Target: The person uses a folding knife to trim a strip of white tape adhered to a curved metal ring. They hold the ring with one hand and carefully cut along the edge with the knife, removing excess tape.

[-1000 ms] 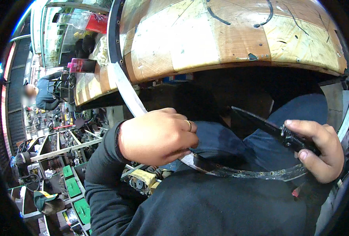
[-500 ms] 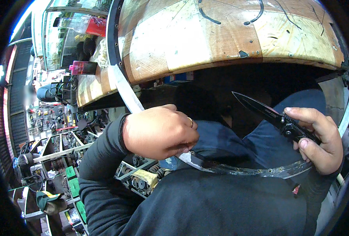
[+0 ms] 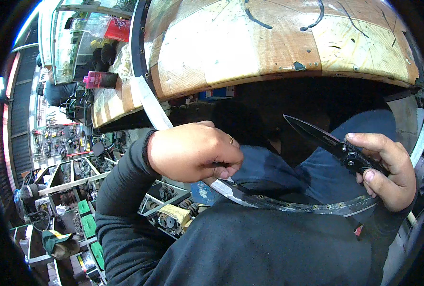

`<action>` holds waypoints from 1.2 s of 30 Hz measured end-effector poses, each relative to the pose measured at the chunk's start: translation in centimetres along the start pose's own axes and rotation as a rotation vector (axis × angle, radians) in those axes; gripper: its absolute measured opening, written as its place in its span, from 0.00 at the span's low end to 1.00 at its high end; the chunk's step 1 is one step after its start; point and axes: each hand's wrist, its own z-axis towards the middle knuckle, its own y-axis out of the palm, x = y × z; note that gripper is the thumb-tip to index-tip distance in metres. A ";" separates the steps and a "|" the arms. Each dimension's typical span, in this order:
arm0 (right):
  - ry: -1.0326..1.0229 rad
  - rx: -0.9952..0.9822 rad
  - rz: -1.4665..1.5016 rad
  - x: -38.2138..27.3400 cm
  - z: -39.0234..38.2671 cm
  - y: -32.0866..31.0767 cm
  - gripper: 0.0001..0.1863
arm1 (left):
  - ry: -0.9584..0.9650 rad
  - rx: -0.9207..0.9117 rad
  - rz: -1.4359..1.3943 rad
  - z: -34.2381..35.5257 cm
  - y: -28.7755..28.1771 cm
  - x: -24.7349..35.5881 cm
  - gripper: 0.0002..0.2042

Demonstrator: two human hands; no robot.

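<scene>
A large bare bicycle wheel rim [image 3: 155, 113], silver with a dark band dotted with spoke holes, curves from the table's left side down across my lap. My left hand [image 3: 195, 153] is closed over its left part, wearing a ring, fingertips bunched near the inner face; whatever lies under the fingers is hidden. In my right hand [image 3: 388, 167] is a black folding knife [image 3: 324, 139] with the blade out, pointing up and left. The heel of that hand lies close to the rim's right part; whether they touch I cannot tell.
Ahead stands a worn wooden table [image 3: 231, 43] with dark strips [image 3: 257, 18] on top. A pink-and-black container [image 3: 100, 80] sits at its left edge. Lower left, metal racks hold mechanical parts, green boxes [image 3: 88, 226] and a cap [image 3: 57, 242]. Another person [image 3: 59, 93] is at far left.
My left hand has shifted slightly up along the rim, and its thumb shows more. The right hand and knife stay nearly still. The person at far left has changed posture.
</scene>
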 end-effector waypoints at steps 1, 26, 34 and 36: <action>0.003 0.009 0.000 -0.1 -0.2 0.0 0.31 | 0.018 0.022 0.016 0.1 -0.3 0.1 0.03; -0.602 0.432 -0.953 -6.0 5.0 -0.6 0.27 | 0.099 0.890 -0.452 -7.7 -1.9 -0.1 0.03; -0.495 0.563 -1.248 -6.0 12.2 -3.4 0.24 | 0.185 0.970 -0.571 -7.7 -7.3 -2.8 0.06; -0.518 0.598 -1.291 -5.4 13.6 -3.5 0.23 | 0.224 1.029 -0.635 -7.7 -8.4 -3.2 0.06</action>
